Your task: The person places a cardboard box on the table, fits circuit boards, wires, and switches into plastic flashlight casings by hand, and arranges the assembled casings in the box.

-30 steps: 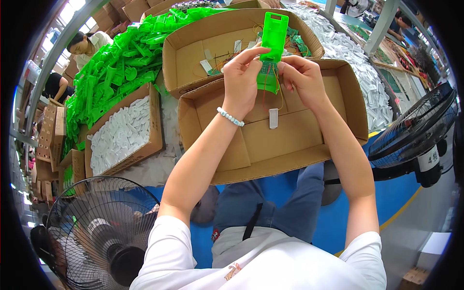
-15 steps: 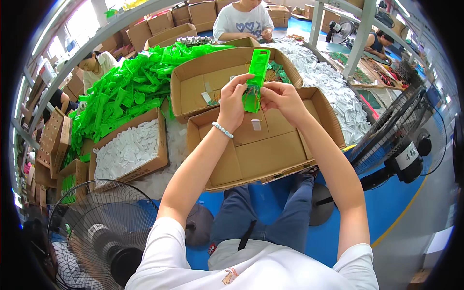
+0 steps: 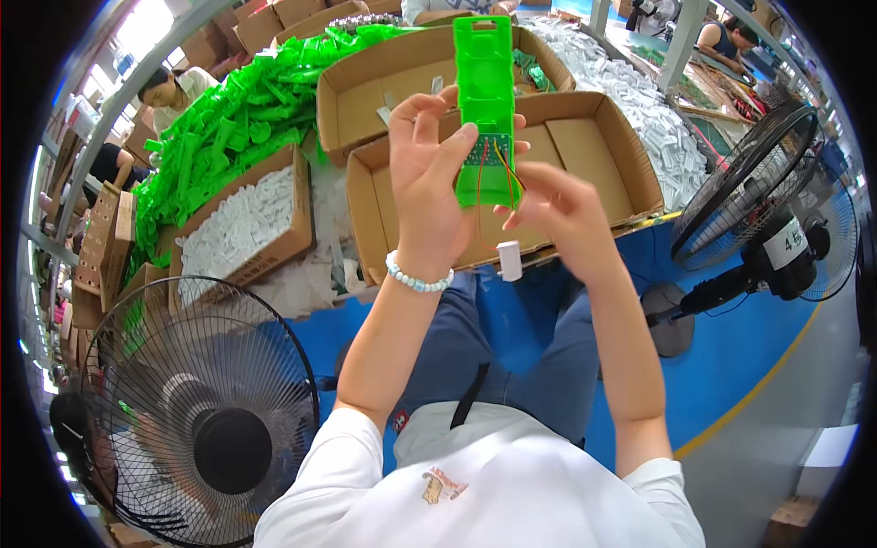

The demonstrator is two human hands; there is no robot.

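My left hand (image 3: 429, 164) grips a long bright green plastic housing (image 3: 485, 73), held upright with its hollow side toward me. Its thumb presses beside a small green circuit board (image 3: 486, 149) in the lower part. Thin red, yellow and dark wires come off the board. My right hand (image 3: 562, 215), smeared by motion, is at the housing's lower right edge with fingers bent; yellow and dark wires run taut into its fingertips. Below the housing dangles a small white block-shaped part (image 3: 509, 261) on a thin wire.
Two open cardboard boxes (image 3: 603, 205) (image 3: 343, 100) stand before me. Green housings (image 3: 247, 114) heap at left, near a box of white pieces (image 3: 297, 215); more white pieces (image 3: 630, 100) pile at right. Fans (image 3: 233, 447) (image 3: 767, 237) flank me. Other people (image 3: 169, 91) (image 3: 726, 46) work nearby.
The housing has come nearer to me and now faces me more squarely. My right hand has shifted down and right from the board, and the white part hangs lower.
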